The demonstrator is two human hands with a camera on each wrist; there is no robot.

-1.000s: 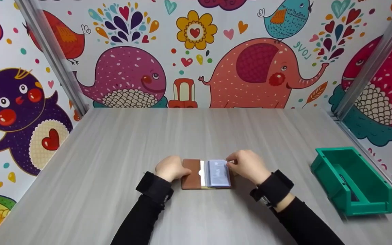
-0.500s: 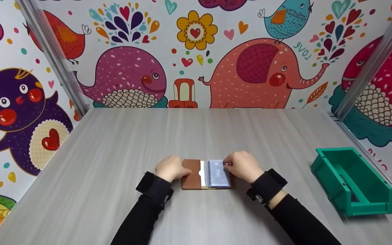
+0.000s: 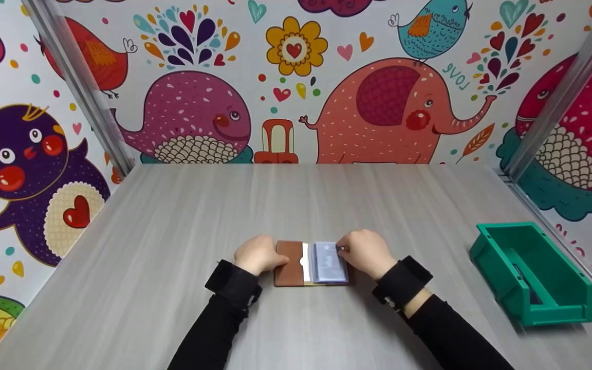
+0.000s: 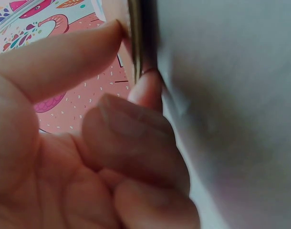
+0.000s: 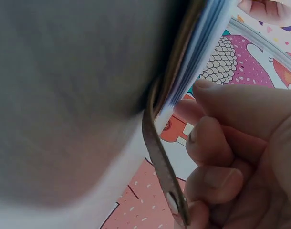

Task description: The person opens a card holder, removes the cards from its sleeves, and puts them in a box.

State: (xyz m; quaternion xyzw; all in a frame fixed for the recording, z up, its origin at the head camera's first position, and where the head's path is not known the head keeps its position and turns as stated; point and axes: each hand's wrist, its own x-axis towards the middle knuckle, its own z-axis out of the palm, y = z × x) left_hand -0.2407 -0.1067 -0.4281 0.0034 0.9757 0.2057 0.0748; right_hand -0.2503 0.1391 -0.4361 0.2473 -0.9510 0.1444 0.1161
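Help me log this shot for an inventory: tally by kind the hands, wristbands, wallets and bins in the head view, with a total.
Hands: 2, the left hand and the right hand
Wristbands: 2, the left black band and the right black band
Wallets: 1, the brown wallet
Bins: 1, the green bin
Total: 6

A: what's behind the grey table (image 3: 296, 200)?

B: a wall (image 3: 334, 77) full of cartoons lol. purple whale (image 3: 196, 110) left, coral elephant (image 3: 378, 139) right, yellow flower (image 3: 296, 49) above and between.

A: corners?

B: slanted metal posts (image 3: 79, 82), one each side. right wall (image 3: 591, 149) might be see-through low down, too hazy to say.
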